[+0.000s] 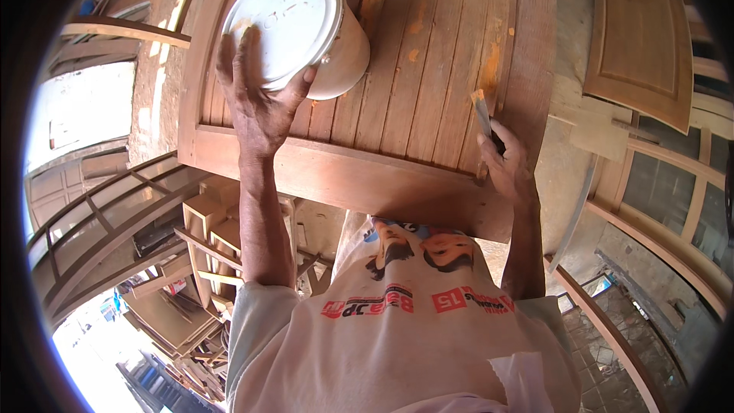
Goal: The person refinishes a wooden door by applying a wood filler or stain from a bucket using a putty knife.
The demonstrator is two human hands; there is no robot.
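slatted, a wooden door [409, 99] fills upper centre; a panelled door [642, 38] shows upper right. upper left, the left hand [260, 107] spreads its fingers over a lidded white tub [294, 27]; right of centre, the right hand [508, 162] grips a putty knife [481, 111]. steadying the tub seems under way; shifting it calls for firmer fingers.

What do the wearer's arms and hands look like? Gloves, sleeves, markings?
Left hand and right hand are both bare, no gloves. Forearms uncovered; no watch, bracelet or cables visible. Short, loose, pale greyish sleeves on a light shirt with a red and dark print on it.
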